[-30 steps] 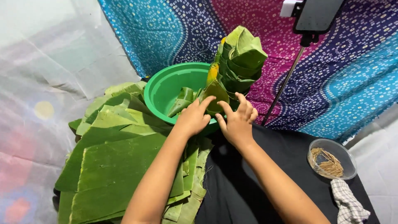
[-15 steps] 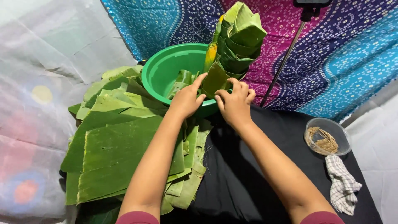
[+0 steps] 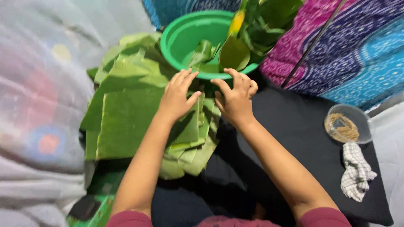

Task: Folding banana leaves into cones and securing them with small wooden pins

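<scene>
My left hand (image 3: 179,96) hovers with fingers spread over the near end of a stack of cut green banana leaves (image 3: 126,113), just in front of a green plastic basin (image 3: 185,38). My right hand (image 3: 235,98) is beside it, fingers apart and slightly curled, holding nothing, close to the basin's front rim. Folded leaf pieces (image 3: 202,54) lie inside the basin. A pile of folded leaf parcels (image 3: 269,21) leans at the basin's far right, with one leaf (image 3: 234,52) hanging over the rim above my right hand.
A black cloth (image 3: 294,126) covers the surface to the right. On it stand a clear bowl of thin brown strings (image 3: 347,126) and a checked rag (image 3: 355,172). Patterned blue and magenta fabric (image 3: 357,50) hangs behind, with a thin dark stand pole (image 3: 313,42).
Both hands have drawn back from the leaf at the basin rim and now hover empty in front of it. The camera has tilted down and closer.
</scene>
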